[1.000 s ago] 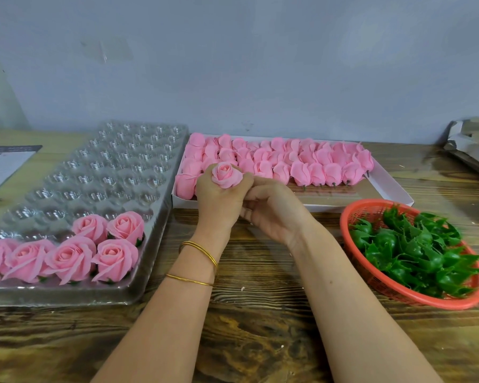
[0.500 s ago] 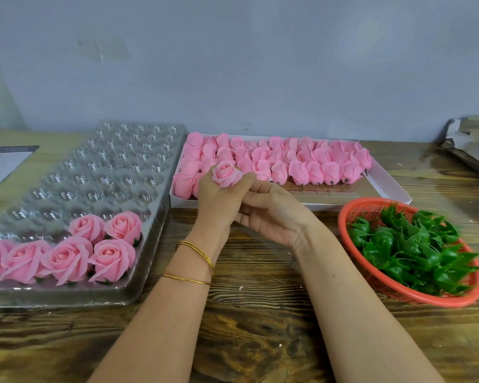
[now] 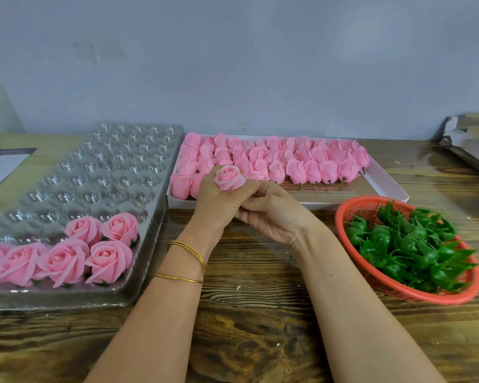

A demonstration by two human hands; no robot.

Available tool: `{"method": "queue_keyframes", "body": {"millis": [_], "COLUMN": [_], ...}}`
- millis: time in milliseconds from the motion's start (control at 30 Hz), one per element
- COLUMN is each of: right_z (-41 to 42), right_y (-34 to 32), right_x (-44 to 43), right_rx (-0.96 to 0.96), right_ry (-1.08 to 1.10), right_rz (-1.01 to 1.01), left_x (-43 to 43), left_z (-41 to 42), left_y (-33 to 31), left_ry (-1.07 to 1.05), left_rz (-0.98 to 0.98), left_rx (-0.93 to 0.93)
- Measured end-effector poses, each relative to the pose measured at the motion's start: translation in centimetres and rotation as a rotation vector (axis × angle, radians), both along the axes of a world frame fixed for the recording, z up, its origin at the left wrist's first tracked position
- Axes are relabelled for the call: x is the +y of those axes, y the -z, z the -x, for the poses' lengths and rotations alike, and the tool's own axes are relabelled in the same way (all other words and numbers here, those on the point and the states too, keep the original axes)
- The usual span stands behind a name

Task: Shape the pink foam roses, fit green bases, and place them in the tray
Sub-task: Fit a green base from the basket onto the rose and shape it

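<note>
though a sheet of paper point(image 3: 0, 167) with a dark header lay at the left edge of the wooden table point(image 3: 260, 327), its print was too small to read, and nothing else in view carried writing

the left hand point(image 3: 219, 203) was closed in a loose fist around the underside of a pink rose point(image 3: 229, 177), so that the bloom sat upright on top of the curled fingers, just in front of the near edge of the white box point(image 3: 385, 186). the right hand point(image 3: 274, 214) pressed in from the right with its fingers bent, and its thumb lay close against the rose's lower right petal. those fingertips were tucked against the left hand below the bloom, so whether they pinched the rose could not be told. the rose's base was hidden inside the fist

the white box held rows of unshaped pink roses point(image 3: 288, 161), and the left hand covered some of the near ones. the clear tray point(image 3: 108, 167) on the left carried finished roses point(image 3: 67, 255) in its nearest pockets, the leftmost one cut off by the frame. green bases point(image 3: 409, 244) were heaped in the red basket point(image 3: 409, 295) to the right, slightly blurred. folded cardboard point(image 3: 470, 145) was cut off at the far right
</note>
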State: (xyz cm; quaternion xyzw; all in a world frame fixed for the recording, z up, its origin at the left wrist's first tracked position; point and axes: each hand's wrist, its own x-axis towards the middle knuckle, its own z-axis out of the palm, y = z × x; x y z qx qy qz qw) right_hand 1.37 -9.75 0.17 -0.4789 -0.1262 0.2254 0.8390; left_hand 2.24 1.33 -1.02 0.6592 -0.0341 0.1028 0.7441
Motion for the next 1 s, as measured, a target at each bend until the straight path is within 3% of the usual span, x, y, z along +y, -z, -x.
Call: {"method": "queue_keyframes", "body": {"millis": [700, 1000], "right_z": [-0.41, -0.20], "right_y": [0.66, 0.23], "right_x": [0.34, 0.65], "right_rx": [-0.049, -0.185], "right_ry": [0.051, 0.159], "right_rz": [-0.013, 0.113], "left_x": [0.22, 0.18], "left_z": [-0.68, -0.47], "left_y": [0.25, 0.21], "left_ry": [-0.022, -0.024], "left_rz": [0.020, 0.049], "left_rx": [-0.050, -0.081]}}
